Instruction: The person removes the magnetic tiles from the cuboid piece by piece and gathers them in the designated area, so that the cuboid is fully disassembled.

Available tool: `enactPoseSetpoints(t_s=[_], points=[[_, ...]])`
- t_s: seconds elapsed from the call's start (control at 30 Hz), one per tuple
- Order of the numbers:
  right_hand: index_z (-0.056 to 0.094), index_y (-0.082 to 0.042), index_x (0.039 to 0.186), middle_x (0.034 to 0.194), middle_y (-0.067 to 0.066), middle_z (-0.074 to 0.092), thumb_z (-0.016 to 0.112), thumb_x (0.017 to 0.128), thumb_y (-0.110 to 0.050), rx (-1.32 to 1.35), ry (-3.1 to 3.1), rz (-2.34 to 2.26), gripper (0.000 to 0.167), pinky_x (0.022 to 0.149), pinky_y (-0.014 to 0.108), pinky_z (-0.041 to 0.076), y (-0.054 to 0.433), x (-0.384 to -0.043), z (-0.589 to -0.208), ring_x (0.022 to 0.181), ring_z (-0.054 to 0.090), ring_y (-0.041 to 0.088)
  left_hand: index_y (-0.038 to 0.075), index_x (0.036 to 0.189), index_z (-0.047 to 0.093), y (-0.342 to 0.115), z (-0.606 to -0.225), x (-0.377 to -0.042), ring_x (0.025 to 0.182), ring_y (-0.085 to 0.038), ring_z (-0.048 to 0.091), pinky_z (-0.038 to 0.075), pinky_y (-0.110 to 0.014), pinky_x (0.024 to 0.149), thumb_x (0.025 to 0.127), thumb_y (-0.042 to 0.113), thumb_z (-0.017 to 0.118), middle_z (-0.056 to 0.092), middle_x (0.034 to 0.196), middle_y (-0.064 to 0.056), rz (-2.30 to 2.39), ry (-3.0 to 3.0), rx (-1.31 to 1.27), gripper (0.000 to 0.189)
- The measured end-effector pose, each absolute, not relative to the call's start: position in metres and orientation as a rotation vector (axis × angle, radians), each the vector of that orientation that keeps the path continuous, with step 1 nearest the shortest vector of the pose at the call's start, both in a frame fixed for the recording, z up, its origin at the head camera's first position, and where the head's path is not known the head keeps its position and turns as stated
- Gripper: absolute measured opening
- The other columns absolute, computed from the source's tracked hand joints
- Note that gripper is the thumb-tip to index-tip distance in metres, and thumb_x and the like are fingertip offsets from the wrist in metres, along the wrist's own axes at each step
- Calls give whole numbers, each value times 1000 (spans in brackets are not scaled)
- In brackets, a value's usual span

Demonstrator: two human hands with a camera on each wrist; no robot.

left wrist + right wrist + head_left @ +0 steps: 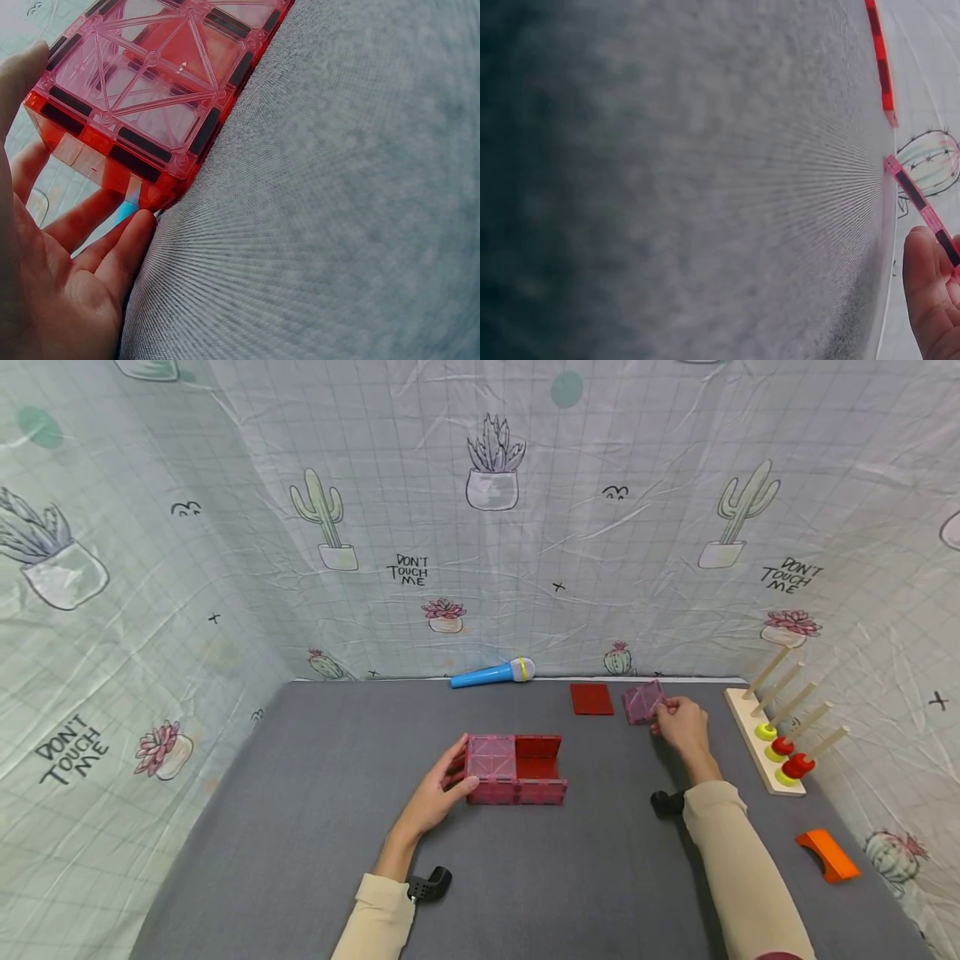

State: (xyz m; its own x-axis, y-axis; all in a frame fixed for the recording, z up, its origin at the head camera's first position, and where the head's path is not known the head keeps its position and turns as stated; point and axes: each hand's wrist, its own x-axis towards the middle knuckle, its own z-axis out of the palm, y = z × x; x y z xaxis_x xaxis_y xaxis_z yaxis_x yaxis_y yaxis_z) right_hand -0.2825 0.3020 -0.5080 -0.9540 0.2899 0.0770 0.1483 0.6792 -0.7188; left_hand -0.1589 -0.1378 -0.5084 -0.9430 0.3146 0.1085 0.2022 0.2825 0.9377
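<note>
A box built of see-through pink and red magnetic tiles (516, 791) lies on the grey table, its top covered on the left half and uncovered on the right. My left hand (435, 795) holds its left end, thumb at one side and fingers at the other. In the left wrist view the box's tile edges (133, 163) show dark magnet strips. Further back on the right, my right hand (684, 727) pinches a single pink magnetic tile (641, 702) by its right edge. That tile (919, 196) is tilted, one edge close to the table. A red square tile (592, 699) lies flat just left of it.
At the back edge lies a blue toy microphone (491, 674). On the right stands a wooden peg board (757, 739) with red and yellow rings on some pegs. An orange arch block (828, 855) sits nearer me. A printed cloth (525, 543) hangs behind the table.
</note>
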Motion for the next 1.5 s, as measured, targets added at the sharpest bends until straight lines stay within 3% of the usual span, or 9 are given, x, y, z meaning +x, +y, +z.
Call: enactPoseSetpoints(t_s=[0.13,0.23,0.4,0.47,0.6,0.87,1.0,1.23,1.5], points=[[61,11,121,78,13,75,49,100,-18,-376,-2737,1104,39,63,22,52,304,-286,-508,50,62,0,15,160,25,-138,-510,-160,145,-38,37,36,-60,115,97,19,63,36,160,-17,1774,2431,514,73],[60,12,123,74,10,75,50,99,-21,-395,-2771,1091,42,82,39,55,306,-288,-508,58,70,12,12,160,25,-138,-511,-160,145,-39,37,37,-60,114,97,17,63,35,160,-18,1783,2424,544,73],[53,14,132,75,14,76,58,96,-29,-432,-2849,1073,56,105,55,42,309,-292,-510,105,69,40,12,160,25,-139,-513,-160,145,-39,37,37,-60,114,97,16,63,35,160,-19,1783,2425,560,73],[50,14,134,82,18,76,62,96,-33,-449,-2872,1061,62,106,56,41,309,-294,-511,116,60,46,12,160,25,-139,-514,-160,145,-39,37,37,-60,114,97,17,63,36,160,-18,1781,2428,556,73],[50,16,132,88,22,74,65,95,-35,-466,-2893,1038,64,96,54,48,309,-297,-512,113,60,48,12,160,25,-138,-514,-160,145,-38,37,38,-59,114,97,17,63,35,160,-18,1779,2429,555,73],[63,12,109,63,11,70,66,95,-34,-448,-2907,976,48,70,38,47,306,-299,-511,97,65,44,10,160,24,-139,-512,-160,145,-39,37,38,-59,114,97,17,63,35,160,-19,1774,2425,554,74],[66,11,104,72,18,70,64,95,-36,-458,-2922,953,48,77,46,48,306,-300,-511,104,58,47,11,160,25,-139,-512,-160,145,-38,37,37,-59,114,97,17,63,35,160,-19,1775,2426,543,74],[66,15,106,109,35,62,61,96,-35,-445,-2951,894,52,98,58,42,306,-302,-515,117,47,52,12,160,25,-139,-512,-161,145,-38,38,37,-59,114,97,17,63,36,160,-18,1776,2429,547,73],[66,17,107,115,39,59,61,97,-34,-430,-2949,875,52,100,59,40,304,-302,-515,118,45,53,11,160,25,-139,-513,-161,145,-38,38,37,-59,114,97,17,63,36,160,-18,1782,2427,544,73]])
